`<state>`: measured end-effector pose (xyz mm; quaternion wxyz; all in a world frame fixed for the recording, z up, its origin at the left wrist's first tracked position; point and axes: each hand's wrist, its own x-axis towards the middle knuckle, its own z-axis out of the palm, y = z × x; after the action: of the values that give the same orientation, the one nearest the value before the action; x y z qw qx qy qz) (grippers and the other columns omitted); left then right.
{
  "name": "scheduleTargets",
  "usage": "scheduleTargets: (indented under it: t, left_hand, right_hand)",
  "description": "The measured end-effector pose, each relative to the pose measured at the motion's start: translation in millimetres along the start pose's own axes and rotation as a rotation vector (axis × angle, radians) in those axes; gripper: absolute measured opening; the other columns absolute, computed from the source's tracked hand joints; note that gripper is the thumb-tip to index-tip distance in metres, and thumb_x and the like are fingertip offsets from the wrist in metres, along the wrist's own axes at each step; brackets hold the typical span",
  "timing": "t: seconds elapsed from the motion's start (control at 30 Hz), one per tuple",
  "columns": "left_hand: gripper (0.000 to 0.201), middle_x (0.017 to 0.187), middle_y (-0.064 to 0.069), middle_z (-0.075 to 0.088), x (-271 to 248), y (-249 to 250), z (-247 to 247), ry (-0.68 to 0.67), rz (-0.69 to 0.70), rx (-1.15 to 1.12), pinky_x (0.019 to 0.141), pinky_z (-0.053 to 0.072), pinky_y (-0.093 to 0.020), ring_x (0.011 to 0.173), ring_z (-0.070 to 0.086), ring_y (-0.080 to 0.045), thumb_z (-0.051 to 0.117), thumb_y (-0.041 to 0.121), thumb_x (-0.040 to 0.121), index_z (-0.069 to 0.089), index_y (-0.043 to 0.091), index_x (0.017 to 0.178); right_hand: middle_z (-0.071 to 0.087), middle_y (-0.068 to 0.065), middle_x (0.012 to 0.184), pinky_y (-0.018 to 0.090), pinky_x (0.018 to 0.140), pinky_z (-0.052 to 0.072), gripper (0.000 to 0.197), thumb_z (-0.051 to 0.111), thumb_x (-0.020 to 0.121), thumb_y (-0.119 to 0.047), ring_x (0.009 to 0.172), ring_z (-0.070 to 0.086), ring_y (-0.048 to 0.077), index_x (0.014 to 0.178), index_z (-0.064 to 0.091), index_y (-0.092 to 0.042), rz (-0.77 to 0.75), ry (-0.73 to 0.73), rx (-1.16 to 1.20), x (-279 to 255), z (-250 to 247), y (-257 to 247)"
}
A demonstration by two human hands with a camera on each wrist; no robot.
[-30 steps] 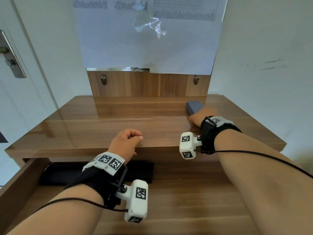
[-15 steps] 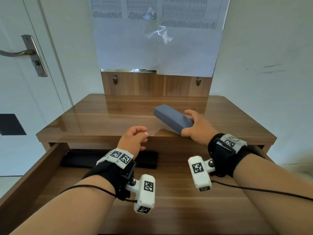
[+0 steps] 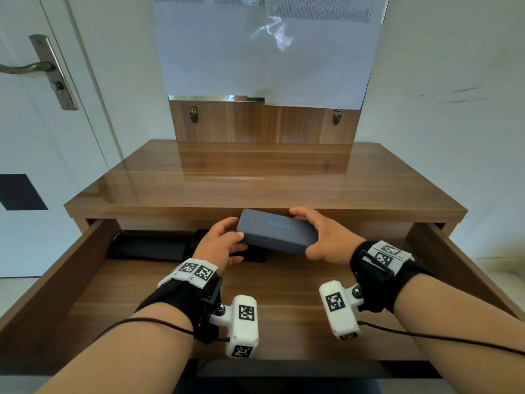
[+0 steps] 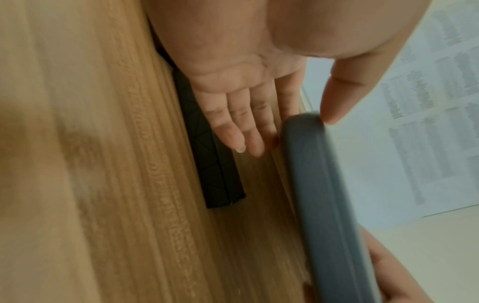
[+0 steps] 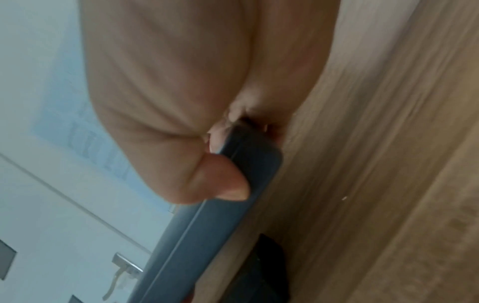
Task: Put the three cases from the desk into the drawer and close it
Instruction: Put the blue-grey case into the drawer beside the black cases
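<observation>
Grey case (image 3: 277, 235) above open drawer (image 3: 443, 265); two black cases (image 3: 147, 245) at drawer's back left.

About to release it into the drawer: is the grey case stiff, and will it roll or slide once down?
The grey case likely stiff: it spans right hand to left hand without sagging. Flat faces suggest no rolling. Its smooth shell may slide on the drawer floor.

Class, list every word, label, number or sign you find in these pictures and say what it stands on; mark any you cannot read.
Grey case: a short line of pale lettering on its top, too small to read.
Paper sheets on the wall: tables of fine print, too small to read.
Wrist camera housings: black-and-white square code markers, no words.
Nothing can be quoted as it reads.
</observation>
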<state>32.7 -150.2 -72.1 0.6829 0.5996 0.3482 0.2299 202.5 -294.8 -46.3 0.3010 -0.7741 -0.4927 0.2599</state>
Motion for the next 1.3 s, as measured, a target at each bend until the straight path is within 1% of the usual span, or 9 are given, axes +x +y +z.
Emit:
scheduleTargets:
  t: [0.13,0.33,0.8,0.9,0.97,1.03,1.07,1.23,1.3]
  left_hand:
    - [0.040,0.109,-0.013,0.056,1.0,-10.3,3.6,-0.048,-0.059,0.062,0.062,0.049,-0.027,0.078,0.060,-0.019,0.045,0.009,0.092,0.047,0.013,0.132]
    - [0.042,0.118,-0.009,0.053,2.6,-17.4,12.4,-0.121,-0.172,0.075,0.070,0.047,-0.028,0.107,0.054,-0.024,0.045,0.010,0.093,0.045,0.011,0.135]
    - [0.042,0.123,-0.013,0.053,5.5,-28.7,9.1,-0.105,-0.231,0.122,0.072,0.045,-0.026,0.117,0.052,-0.026,0.047,0.010,0.092,0.046,0.012,0.133]
    - [0.045,0.135,-0.018,0.050,4.1,-27.9,10.5,-0.106,-0.244,0.111,0.072,0.046,-0.027,0.126,0.049,-0.031,0.047,0.009,0.092,0.043,0.011,0.136]
    - [0.049,0.138,-0.019,0.048,3.9,-28.1,10.3,-0.101,-0.250,0.099,0.072,0.046,-0.027,0.127,0.048,-0.033,0.047,0.008,0.092,0.039,0.013,0.139]
    - [0.053,0.131,-0.018,0.051,4.2,-29.2,10.1,-0.094,-0.250,0.083,0.072,0.046,-0.027,0.127,0.048,-0.033,0.047,0.008,0.091,0.034,0.015,0.142]
    - [0.054,0.126,-0.015,0.052,4.2,-29.6,10.3,-0.094,-0.249,0.079,0.072,0.045,-0.027,0.126,0.048,-0.033,0.047,0.008,0.091,0.032,0.016,0.143]
    - [0.060,0.138,-0.016,0.048,4.4,-28.1,11.3,-0.112,-0.228,0.094,0.068,0.046,-0.029,0.112,0.053,-0.027,0.047,0.018,0.093,0.022,0.023,0.147]
    - [0.064,0.145,-0.014,0.042,4.0,-27.7,11.2,-0.143,-0.215,0.117,0.064,0.047,-0.029,0.111,0.054,-0.025,0.047,0.023,0.093,0.015,0.029,0.149]
  right_hand:
    - [0.042,-0.007,0.128,0.031,0.086,0.051,0.087,0.065,0.069,0.004,0.110,0.054,0.022,0.142,0.032,-0.028,0.087,-0.022,-0.024,2.2,6.1,17.3]
    - [0.047,0.001,0.125,0.026,0.078,0.049,0.079,0.063,0.069,0.007,0.103,0.054,0.020,0.137,0.041,-0.028,0.144,0.039,-0.062,8.1,4.4,34.3]
    - [0.048,0.004,0.117,0.015,0.053,0.039,0.078,0.057,0.068,0.015,0.092,0.053,0.021,0.134,0.047,-0.024,0.238,0.121,-0.007,10.3,-10.1,68.6]
    - [0.049,0.006,0.122,0.016,0.057,0.044,0.080,0.058,0.068,0.012,0.096,0.054,0.023,0.136,0.045,-0.026,0.258,0.110,-0.048,9.2,-9.2,72.8]
    - [0.047,0.009,0.132,0.028,0.075,0.052,0.083,0.059,0.068,0.008,0.109,0.052,0.027,0.139,0.041,-0.032,0.257,0.099,-0.121,10.2,-4.9,72.7]
    - [0.043,0.009,0.142,0.035,0.100,0.046,0.084,0.059,0.072,0.005,0.125,0.044,0.030,0.144,0.035,-0.032,0.236,0.095,-0.219,11.5,-0.5,69.5]
    - [0.042,0.008,0.144,0.033,0.104,0.043,0.083,0.060,0.074,0.004,0.127,0.044,0.029,0.145,0.033,-0.030,0.224,0.094,-0.241,11.7,1.5,67.4]
    - [0.054,0.010,0.130,0.023,0.079,0.044,0.070,0.059,0.078,0.002,0.100,0.057,0.022,0.137,0.041,-0.028,0.212,0.071,-0.263,12.6,6.1,64.2]
    - [0.051,0.015,0.130,0.024,0.083,0.044,0.068,0.053,0.079,0.003,0.104,0.057,0.026,0.137,0.042,-0.030,0.231,0.111,-0.274,13.3,7.1,64.3]
